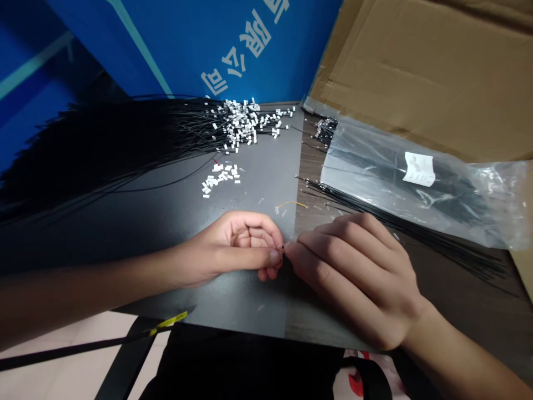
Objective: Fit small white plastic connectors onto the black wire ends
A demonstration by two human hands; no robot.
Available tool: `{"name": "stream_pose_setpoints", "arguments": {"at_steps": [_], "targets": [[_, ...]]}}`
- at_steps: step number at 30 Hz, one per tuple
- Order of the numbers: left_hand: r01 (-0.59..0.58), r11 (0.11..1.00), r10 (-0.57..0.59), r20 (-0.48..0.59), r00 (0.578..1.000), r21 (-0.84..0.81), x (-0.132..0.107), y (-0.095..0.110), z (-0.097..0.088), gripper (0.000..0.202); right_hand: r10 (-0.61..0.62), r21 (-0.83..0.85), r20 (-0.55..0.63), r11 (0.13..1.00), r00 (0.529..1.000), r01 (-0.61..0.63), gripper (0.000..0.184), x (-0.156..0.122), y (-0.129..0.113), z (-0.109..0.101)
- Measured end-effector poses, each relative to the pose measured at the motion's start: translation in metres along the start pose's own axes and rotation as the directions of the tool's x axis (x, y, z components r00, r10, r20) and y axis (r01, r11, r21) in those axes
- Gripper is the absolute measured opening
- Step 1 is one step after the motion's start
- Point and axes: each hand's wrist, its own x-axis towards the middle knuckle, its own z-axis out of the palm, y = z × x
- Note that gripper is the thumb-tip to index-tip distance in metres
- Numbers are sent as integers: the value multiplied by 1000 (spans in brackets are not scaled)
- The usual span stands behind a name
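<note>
Both hands met fingertip to fingertip. My left hand (237,247) was curled, thumb and forefinger pinched together. My right hand (358,272) lay knuckles-up with its fingertips pressed to the same spot. Far beyond them stood a blue board (187,44), and past my right hand a sheet of cardboard (437,66). Beyond my left hand a broad fan of black wires (104,144) spread over the grey mat (166,211). Beyond my right hand lay a clear plastic bag (375,161) of more wires, with a white label (419,168) on it. A thinner sheaf of loose wires (437,244) ran out past that hand's knuckles. Ahead of my left hand sat a heap of white connectors (241,125), with a smaller cluster (220,179) nearer. A short yellow wire (292,204) lay just ahead of the fingertips. Smallest of all, a dark piece (283,248) was gripped between the pinched fingertips of both hands, too tiny to identify.
</note>
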Motion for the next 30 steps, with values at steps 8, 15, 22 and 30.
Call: {"name": "stream_pose_setpoints", "arguments": {"at_steps": [8,15,22,30], "targets": [[91,995,-89,47,995,-45,-1,3,-2,18,-140,-29,80,989,987,142,29,0,7,-5],[148,982,-145,37,989,-116,-1,4,-2,29,-205,-123,120,968,971,219,34,6,3,-8],[-4,990,10,-41,999,140,-1,5,-1,24,30,13,-6,999,1000,-30,21,1,-2,6],[-114,863,211,-144,967,492,-5,12,-1,15,129,28,10,991,992,-129,19,3,7,3]]}}
